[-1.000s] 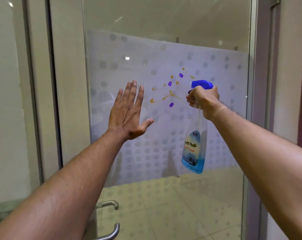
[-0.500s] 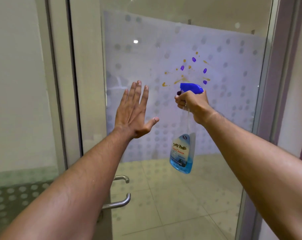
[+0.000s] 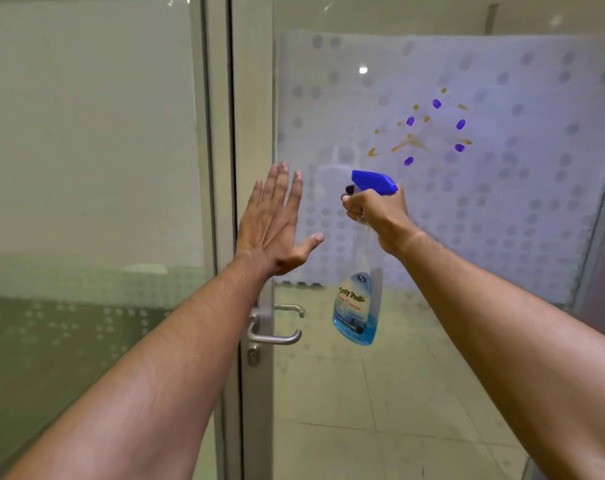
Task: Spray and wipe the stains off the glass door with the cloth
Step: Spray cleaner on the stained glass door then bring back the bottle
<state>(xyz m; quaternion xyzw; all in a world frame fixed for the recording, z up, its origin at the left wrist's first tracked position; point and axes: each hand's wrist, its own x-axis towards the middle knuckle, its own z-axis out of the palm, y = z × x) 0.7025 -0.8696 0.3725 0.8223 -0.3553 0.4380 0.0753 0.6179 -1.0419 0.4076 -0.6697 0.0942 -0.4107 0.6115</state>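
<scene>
Below the purple and orange stains point(image 3: 429, 129) on the glass door point(image 3: 502, 202), the right hand point(image 3: 375, 211) grips the spray bottle point(image 3: 356, 306) by its neck, trigger-ready; mostly empty, it likely handles light, rigid, slick. The left hand point(image 3: 270, 226) is spread flat, empty. No cloth visible.

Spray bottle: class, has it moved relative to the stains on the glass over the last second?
Yes. The spray bottle dropped down and left of the stains.

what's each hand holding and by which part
The right hand holds the spray bottle by its neck, just under the blue trigger head. The left hand is open and holds nothing.
</scene>
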